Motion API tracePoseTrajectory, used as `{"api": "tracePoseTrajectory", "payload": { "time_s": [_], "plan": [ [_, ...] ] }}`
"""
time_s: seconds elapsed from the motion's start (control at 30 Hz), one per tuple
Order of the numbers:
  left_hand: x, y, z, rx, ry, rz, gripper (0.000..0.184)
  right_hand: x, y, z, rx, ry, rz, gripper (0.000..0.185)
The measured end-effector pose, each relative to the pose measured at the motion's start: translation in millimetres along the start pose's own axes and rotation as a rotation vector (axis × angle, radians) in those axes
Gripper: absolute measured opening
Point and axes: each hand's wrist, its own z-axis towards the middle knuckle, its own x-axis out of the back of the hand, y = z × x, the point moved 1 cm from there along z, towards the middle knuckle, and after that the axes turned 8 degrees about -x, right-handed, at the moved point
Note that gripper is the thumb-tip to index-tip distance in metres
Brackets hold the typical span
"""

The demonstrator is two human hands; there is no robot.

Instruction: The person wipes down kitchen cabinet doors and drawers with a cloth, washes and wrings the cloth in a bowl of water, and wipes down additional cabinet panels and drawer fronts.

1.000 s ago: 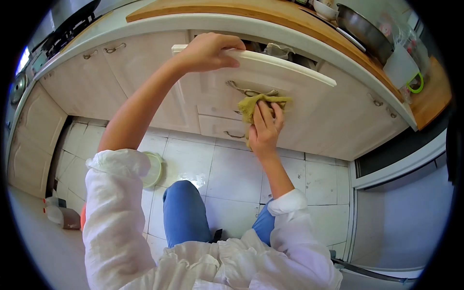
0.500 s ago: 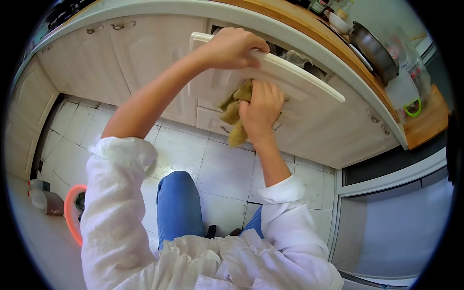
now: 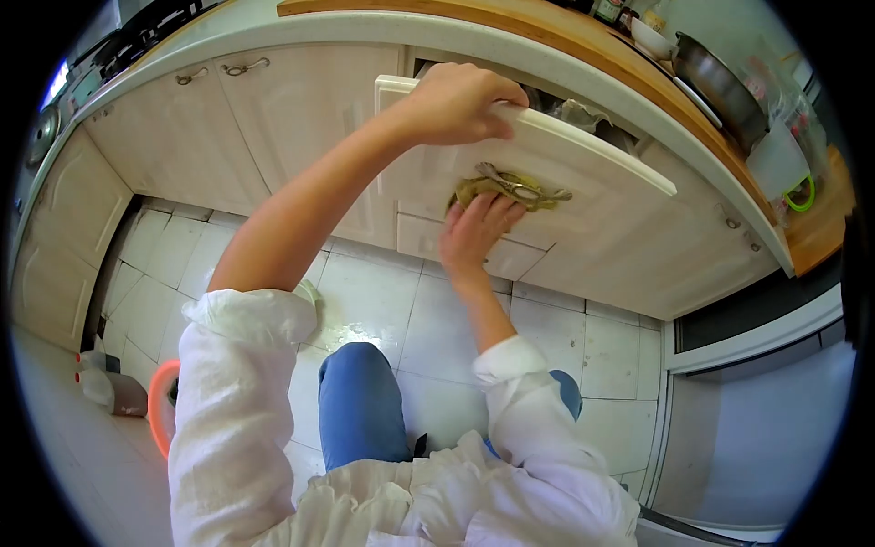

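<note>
Along the pulled-out drawer front (image 3: 592, 178), I am logging two hands. Left hand (image 3: 467, 102) is pinching the top edge, its fingers partly hiding behind it. Right hand (image 3: 474, 234) is pressing one yellow-green cloth (image 3: 468, 190) at one metal handle (image 3: 526, 191), fingers slightly spread; tips are hiding, so I cannot tell whether they are pinching. Drawer contents (image 3: 579, 112) are lying mostly concealed. Cut-off bottles (image 3: 628, 18) are standing above, labels (image 3: 608, 11) showing too small to read.
</note>
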Motion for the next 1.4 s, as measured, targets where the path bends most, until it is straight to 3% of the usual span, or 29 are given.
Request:
{"api": "tracePoseTrajectory", "payload": {
  "time_s": [0.07,0.13,0.2,0.33,0.4,0.43,0.53,0.6,0.7,0.93,1.03,1.1,1.2,1.3,1.37,1.4],
  "plan": [
    [-2.2,-4.0,1.9,-0.053,0.046,0.023,0.036,-10.8,-19.7,6.7,-0.105,0.083,0.059,0.052],
    [-0.8,-3.3,3.5,-0.011,0.02,-0.003,0.036,-20.8,-22.8,4.0,-0.078,0.109,0.062,0.048],
    [-1.5,-0.5,5.7,0.015,-0.006,-0.026,0.036,-26.8,-21.1,1.3,0.027,0.056,0.022,0.062],
    [1.2,-1.6,4.2,0.024,0.015,-0.028,0.035,-20.8,-0.9,-9.9,0.127,-0.085,0.016,0.055],
    [0.1,-0.3,5.5,0.011,0.02,-0.032,0.035,-17.6,11.2,-7.5,0.53,-0.147,-0.062,0.051],
    [0.5,0.3,5.5,0.027,0.0,-0.028,0.036,-9.8,2.6,5.9,0.532,-0.137,-0.064,0.051],
    [-0.2,-6.2,4.8,0.006,0.014,0.007,0.037,9.7,-29.3,47.1,0.477,-0.14,-0.034,0.052],
    [-3.1,-7.1,3.1,-0.027,0.035,0.023,0.037,14.9,-49.8,57.7,0.322,-0.012,0.001,0.056],
    [-1.2,-6.3,1.5,-0.026,0.046,-0.024,0.037,2.5,-22.8,25.2,0.22,-0.124,0.016,0.055],
    [-1.9,-5.6,5.9,-0.004,0.026,0.019,0.037,11.2,-44.7,45.5,0.261,-0.032,-0.065,0.046],
    [-4.1,-6.7,4.8,-0.016,0.07,-0.031,0.035,-2.5,-23.1,29.7,0.294,0.01,0.058,0.046],
    [-2.7,-6.3,5.7,-0.02,0.05,-0.047,0.033,-3.4,2.5,5.4,0.258,-0.214,-0.005,0.044],
    [-3.8,-7.2,7.3,-0.023,0.038,-0.025,0.033,4.7,37.6,-3.0,0.167,-0.213,-0.143,0.047],
    [-5.4,-8.8,5.8,-0.047,0.068,-0.013,0.033,27.7,74.0,1.9,0.073,-0.181,-0.16,0.051],
    [-6.9,-7.6,5.2,-0.015,0.068,-0.023,0.034,46.7,82.8,20.4,-0.047,0.093,-0.081,0.054],
    [-7.4,-6.5,6.9,0.009,0.068,-0.029,0.034,54.7,78.0,37.3,-0.055,0.093,-0.087,0.054]
  ]
}}
